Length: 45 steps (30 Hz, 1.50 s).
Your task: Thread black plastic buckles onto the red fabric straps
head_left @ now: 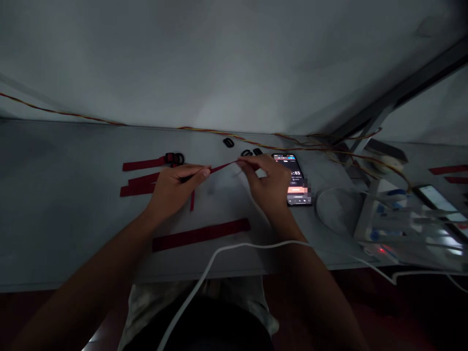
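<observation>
Dim, head-worn view down onto a grey table running across the frame. From the left, a twisted red-and-yellow wire trails along the table's back edge. Left of centre lie several red straps, the topmost ending at a black buckle. Just beside them, the person's left hand has thumb and fingertips closed on one end of a narrow red strip, which stretches taut across the middle of the frame. Below it, a wider red band lies flat, slanting slightly up to the right. Above it, at upper centre, sit small black slides. The right hand, right of centre, pinches the strip's other end. Just beyond that wrist, a lit phone rests on the table. A white cable curves across the lower frame, passing over the right forearm. At far right stand a partly see-through device with a red light and a second phone.
</observation>
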Available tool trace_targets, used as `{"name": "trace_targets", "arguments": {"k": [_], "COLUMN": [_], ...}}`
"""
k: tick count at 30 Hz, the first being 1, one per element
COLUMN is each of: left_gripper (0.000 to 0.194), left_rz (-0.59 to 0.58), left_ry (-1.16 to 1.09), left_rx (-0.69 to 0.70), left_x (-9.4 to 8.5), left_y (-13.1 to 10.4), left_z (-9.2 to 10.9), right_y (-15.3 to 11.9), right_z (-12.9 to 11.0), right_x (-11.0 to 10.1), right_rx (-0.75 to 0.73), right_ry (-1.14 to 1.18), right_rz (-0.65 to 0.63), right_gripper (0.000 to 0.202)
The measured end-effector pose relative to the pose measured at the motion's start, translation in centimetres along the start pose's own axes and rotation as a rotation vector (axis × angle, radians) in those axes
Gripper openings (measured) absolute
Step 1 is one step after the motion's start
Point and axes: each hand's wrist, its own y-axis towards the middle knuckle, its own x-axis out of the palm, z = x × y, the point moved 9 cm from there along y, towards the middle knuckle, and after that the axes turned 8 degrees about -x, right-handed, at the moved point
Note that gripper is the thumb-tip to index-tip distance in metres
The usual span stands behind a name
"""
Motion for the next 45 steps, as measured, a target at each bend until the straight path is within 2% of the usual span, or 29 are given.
{"name": "trace_targets", "arguments": {"k": [4,8,9,11,13,16,18,20,21,22,23,24,26,28,30,32,35,37,39,41,43,45], "left_gripper": [0.017,0.027,0.028,0.025,0.022,0.038,0.051,0.064,0.068,0.070,0.065,0.059,0.051,0.046,0.045,0.044,0.040,0.034,0.031,0.029,0.040,0.050], "left_rz": [0.005,-0.025,-0.041,-0.077,-0.115,-0.169,-0.205,-0.285,-0.341,-0.445,-0.514,-0.528,-0.479,-0.363,-0.305,-0.294,-0.382,-0.307,-0.163,-0.070,-0.060,-0.097], "left_ry": [0.021,0.096,0.132,0.216,0.288,0.285,0.199,0.042,-0.056,-0.123,-0.161,-0.180,-0.113,0.001,0.202,0.422,0.731,0.905,1.017,1.061,1.070,1.044], "left_rx": [-0.002,-0.065,-0.064,-0.007,0.091,0.242,0.291,0.226,0.152,0.079,-0.002,-0.065,-0.126,-0.161,-0.179,-0.140,-0.095,-0.023,0.056,0.110,0.115,0.052], "left_x": [0.0,1.2,1.9,3.9,6.6,10.1,11.1,11.0,10.5,10.3,9.6,8.2,4.5,0.0,-3.5,-5.6,-6.4,-6.8,-7.2,-6.7,-5.8,-4.8], "left_y": [0.5,2.1,2.8,4.6,6.6,8.6,8.5,7.3,6.3,5.0,3.7,2.5,0.5,-0.7,-2.0,-3.3,-5.4,-5.8,-5.5,-4.6,-3.6,-2.5], "left_z": [0.4,0.3,0.3,0.8,1.5,3.0,3.9,4.1,3.9,3.7,3.4,3.1,2.6,1.9,0.8,-0.2,-2.4,-2.9,-2.5,-2.0,-2.1,-2.8], "right_y": [-0.4,-1.4,-1.5,-1.3,-0.9,-0.8,-0.8,-1.0,-1.1,-1.2,-1.2,-1.3,-1.3,-1.1,-1.0,-1.4,-2.8,-3.5,-3.7,-3.4,-3.1,-3.2], "right_z": [3.1,5.5,5.7,5.8,5.5,4.9,4.1,3.2,2.6,2.1,1.6,1.2,0.3,-0.7,-2.2,-3.8,-4.9,-4.8,-4.5,-4.0,-3.5,-3.1], "right_x": [-4.2,-7.4,-7.8,-8.0,-7.4,-5.4,-4.1,-3.0,-2.5,-2.0,-1.6,-1.2,-0.5,0.1,1.2,2.6,4.5,5.6,6.0,5.9,5.8,6.1], "right_rx": [0.237,0.310,0.303,0.283,0.272,0.276,0.274,0.255,0.237,0.214,0.188,0.158,0.093,0.005,-0.122,-0.253,-0.336,-0.338,-0.328,-0.295,-0.257,-0.218], "right_ry": [0.105,0.358,0.395,0.430,0.442,0.474,0.484,0.477,0.471,0.464,0.458,0.455,0.450,0.424,0.377,0.360,0.379,0.359,0.332,0.304,0.251,0.199], "right_rz": [0.449,0.885,0.943,0.956,0.885,0.733,0.632,0.541,0.500,0.462,0.423,0.382,0.279,0.137,-0.079,-0.327,-0.621,-0.743,-0.776,-0.733,-0.702,-0.730], "right_gripper": [0.022,0.017,0.016,0.015,0.017,0.022,0.025,0.025,0.024,0.022,0.021,0.020,0.018,0.018,0.021,0.025,0.027,0.029,0.030,0.032,0.033,0.035]}}
